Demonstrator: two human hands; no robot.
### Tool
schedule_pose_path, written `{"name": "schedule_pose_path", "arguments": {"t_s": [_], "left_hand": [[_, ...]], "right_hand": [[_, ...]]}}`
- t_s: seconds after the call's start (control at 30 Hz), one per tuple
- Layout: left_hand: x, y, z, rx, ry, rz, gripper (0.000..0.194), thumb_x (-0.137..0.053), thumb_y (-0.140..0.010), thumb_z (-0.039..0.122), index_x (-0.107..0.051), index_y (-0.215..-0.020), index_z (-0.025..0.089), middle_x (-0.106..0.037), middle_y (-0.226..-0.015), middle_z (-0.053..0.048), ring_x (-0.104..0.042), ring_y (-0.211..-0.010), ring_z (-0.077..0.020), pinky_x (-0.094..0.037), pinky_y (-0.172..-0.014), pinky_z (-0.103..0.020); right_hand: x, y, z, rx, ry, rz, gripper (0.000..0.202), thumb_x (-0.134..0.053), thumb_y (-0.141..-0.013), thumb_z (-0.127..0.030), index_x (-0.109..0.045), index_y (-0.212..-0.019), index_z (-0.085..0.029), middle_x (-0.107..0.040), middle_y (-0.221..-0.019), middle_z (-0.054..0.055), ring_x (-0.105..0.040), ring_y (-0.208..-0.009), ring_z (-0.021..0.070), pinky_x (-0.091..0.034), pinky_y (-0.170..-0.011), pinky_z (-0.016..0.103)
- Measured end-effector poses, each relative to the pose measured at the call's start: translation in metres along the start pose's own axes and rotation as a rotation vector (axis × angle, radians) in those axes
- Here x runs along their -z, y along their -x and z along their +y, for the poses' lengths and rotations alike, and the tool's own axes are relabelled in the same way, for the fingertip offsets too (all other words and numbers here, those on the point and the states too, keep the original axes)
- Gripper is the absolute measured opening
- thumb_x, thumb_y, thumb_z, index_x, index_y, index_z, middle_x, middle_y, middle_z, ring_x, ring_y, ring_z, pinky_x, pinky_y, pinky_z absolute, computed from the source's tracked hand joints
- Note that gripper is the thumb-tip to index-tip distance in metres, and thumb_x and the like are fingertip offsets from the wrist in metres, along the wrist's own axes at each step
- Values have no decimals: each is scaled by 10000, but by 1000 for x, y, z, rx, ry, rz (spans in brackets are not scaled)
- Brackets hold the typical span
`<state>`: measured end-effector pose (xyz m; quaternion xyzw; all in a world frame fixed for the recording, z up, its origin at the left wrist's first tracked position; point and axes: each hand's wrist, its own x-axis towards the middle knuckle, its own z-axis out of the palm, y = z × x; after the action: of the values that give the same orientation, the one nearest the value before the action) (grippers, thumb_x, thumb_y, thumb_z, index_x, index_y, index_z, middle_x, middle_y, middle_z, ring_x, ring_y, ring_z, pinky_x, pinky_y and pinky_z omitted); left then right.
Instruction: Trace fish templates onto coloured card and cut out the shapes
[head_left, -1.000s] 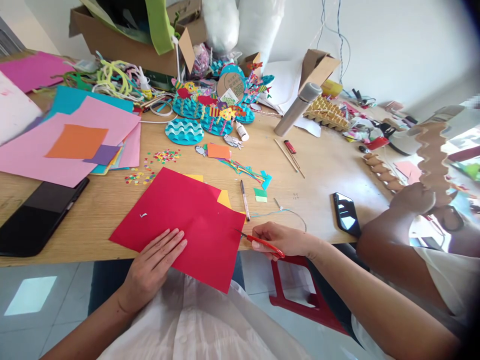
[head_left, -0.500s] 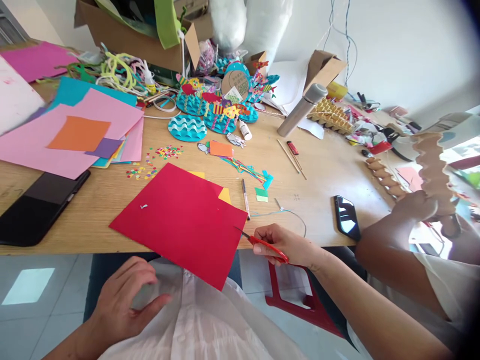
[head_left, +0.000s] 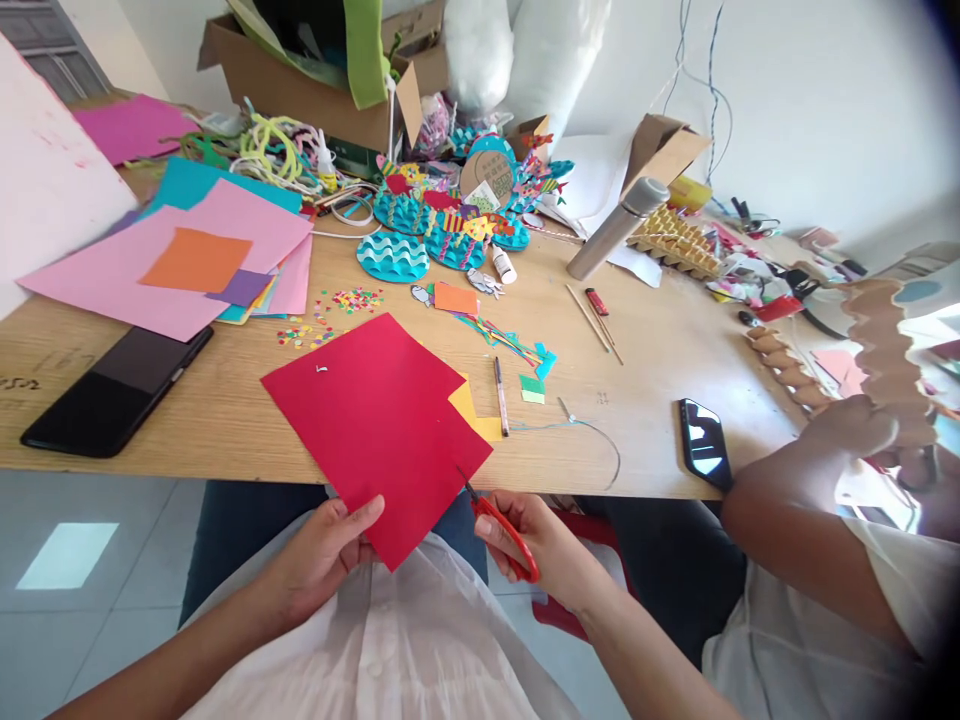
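A large sheet of red paper [head_left: 382, 410] with a notch at its right side lies partly on the table and juts past the front edge. My left hand [head_left: 334, 550] pinches its lower edge, thumb on top and fingers underneath. My right hand [head_left: 521, 535] grips red-handled scissors [head_left: 517, 550], whose blades meet the sheet's lower right edge. A small white scrap [head_left: 321, 369] rests on the red paper. Yellow paper [head_left: 472, 405] peeks out from under its right side, next to a pen [head_left: 501, 397].
Pink sheets [head_left: 112, 285] and a black tablet-like device [head_left: 116, 390] lie at left. Blue wavy craft pieces [head_left: 394, 257] and a metal flask [head_left: 619, 228] stand farther back. A phone [head_left: 703, 440] lies at right, near a co-worker's arm [head_left: 795, 500] and egg-carton pieces [head_left: 784, 370].
My left hand has moved right and taken hold of the red paper's lower edge. The scissors have shifted down and left, to the sheet's lower right edge. The view has moved slightly.
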<state>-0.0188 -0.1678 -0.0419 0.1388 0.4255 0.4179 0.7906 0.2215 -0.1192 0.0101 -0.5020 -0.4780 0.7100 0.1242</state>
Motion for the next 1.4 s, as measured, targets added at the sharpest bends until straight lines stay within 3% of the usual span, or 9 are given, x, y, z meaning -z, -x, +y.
{"name": "schedule_pose_path", "arguments": {"t_s": [0.17, 0.37, 0.6, 0.83, 1.13, 1.4], "left_hand": [[6, -3, -5, -91, -127, 100, 302, -758, -761, 353, -733, -1003, 174, -744, -1030, -66, -661, -955, -241, -517, -863, -338], [14, -1, -6, -172, -478, 148, 302, -673, -815, 449, -737, -904, 167, -753, -918, -47, -657, -857, -221, -510, -780, -287], [16, 1, -2, -219, -721, 200, 345, -627, -807, 489, -723, -795, 159, -740, -807, -34, -639, -744, -214, -494, -672, -268], [10, 4, 1, -205, -804, 188, 367, -594, -797, 508, -649, -671, 169, -671, -645, -7, -572, -614, -176, -442, -580, -246], [6, 4, 5, -204, -804, 183, 361, -582, -792, 502, -620, -655, 171, -643, -632, -3, -545, -604, -165, -435, -576, -240], [9, 4, 3, -225, -856, 149, 356, -563, -804, 475, -614, -626, 170, -625, -595, -3, -520, -577, -163, -413, -546, -240]], "right_hand": [[-10, -4, 10, -37, 15, 74, 529, -673, -714, -680, -446, -679, -204, -514, -455, -59, -411, -402, 63, -263, -417, 212], [-8, -10, 10, -57, 50, 73, 523, -693, -695, -669, -456, -689, -203, -492, -459, -73, -405, -400, 62, -274, -414, 214], [-7, -10, 11, -47, 32, 16, 529, -710, -683, -663, -468, -702, -194, -501, -512, -61, -441, -446, 71, -297, -432, 212], [-10, -10, 10, -27, 7, 37, 514, -698, -700, -661, -481, -712, -195, -497, -520, -58, -441, -449, 77, -309, -434, 220], [-14, -13, 22, 15, -24, 88, 455, -753, -710, -540, -455, -656, -200, -441, -468, -88, -392, -405, 61, -307, -428, 217], [-20, -12, 16, -15, -39, 123, 476, -758, -679, -573, -468, -656, -196, -456, -495, -74, -452, -427, 77, -294, -405, 210]]}}
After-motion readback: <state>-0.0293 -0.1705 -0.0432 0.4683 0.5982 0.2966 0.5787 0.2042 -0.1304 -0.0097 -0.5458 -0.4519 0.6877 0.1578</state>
